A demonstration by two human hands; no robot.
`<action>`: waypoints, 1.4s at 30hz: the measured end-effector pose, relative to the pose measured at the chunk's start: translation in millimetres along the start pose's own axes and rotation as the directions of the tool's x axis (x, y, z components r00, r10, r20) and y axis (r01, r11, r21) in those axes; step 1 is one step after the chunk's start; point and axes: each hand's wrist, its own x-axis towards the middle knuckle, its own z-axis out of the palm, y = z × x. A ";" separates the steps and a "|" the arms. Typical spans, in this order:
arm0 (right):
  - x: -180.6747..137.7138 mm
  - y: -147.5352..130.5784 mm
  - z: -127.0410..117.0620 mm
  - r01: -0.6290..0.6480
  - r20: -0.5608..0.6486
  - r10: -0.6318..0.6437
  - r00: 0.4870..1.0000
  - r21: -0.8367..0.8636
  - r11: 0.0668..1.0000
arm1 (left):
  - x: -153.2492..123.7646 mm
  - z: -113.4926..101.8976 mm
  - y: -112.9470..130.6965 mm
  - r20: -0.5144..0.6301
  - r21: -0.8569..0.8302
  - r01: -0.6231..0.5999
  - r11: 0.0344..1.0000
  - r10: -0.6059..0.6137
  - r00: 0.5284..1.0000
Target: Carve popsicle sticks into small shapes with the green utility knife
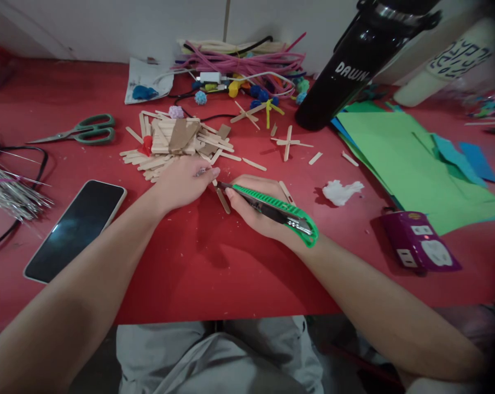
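Note:
My right hand [257,203] is closed around a green utility knife [278,201], its tip pointing left at a wooden craft stick [223,200]. My left hand [188,178] pinches the upper end of that stick between thumb and fingers, and the stick slants down toward me on the red tabletop. Just behind the left hand lies a heap of craft sticks [161,137] with brown cardboard pieces [183,135] on top. Sticks crossed into a star [288,143] and short cut pieces [315,158] lie farther back on the right.
Left of me are a phone [75,230], scissors [87,130] and a wire bundle [9,186]. A black bottle [349,65] stands behind on the right, near green paper sheets [411,158], a purple power adapter [419,243] and crumpled tissue [342,192]. Pink pipe cleaners [239,64] lie along the wall.

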 end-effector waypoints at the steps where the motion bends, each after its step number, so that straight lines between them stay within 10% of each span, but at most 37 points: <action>1: 0.3 -0.5 0.5 0.002 0.002 -0.002 1.000 0.006 1.000 | 0.1 0.2 -0.4 -0.003 -0.002 0.001 1.000 -0.001 1.000; 33: -1.1 3.1 8.4 -0.018 0.011 0.017 1.000 0.012 1.000 | 1.8 0.5 -1.1 0.029 -0.018 0.015 1.000 -0.014 0.999; 42: -1.4 2.1 8.8 0.022 -0.166 -0.009 0.986 0.073 0.997 | -0.1 -0.3 2.4 0.015 0.028 0.020 0.999 -0.020 1.000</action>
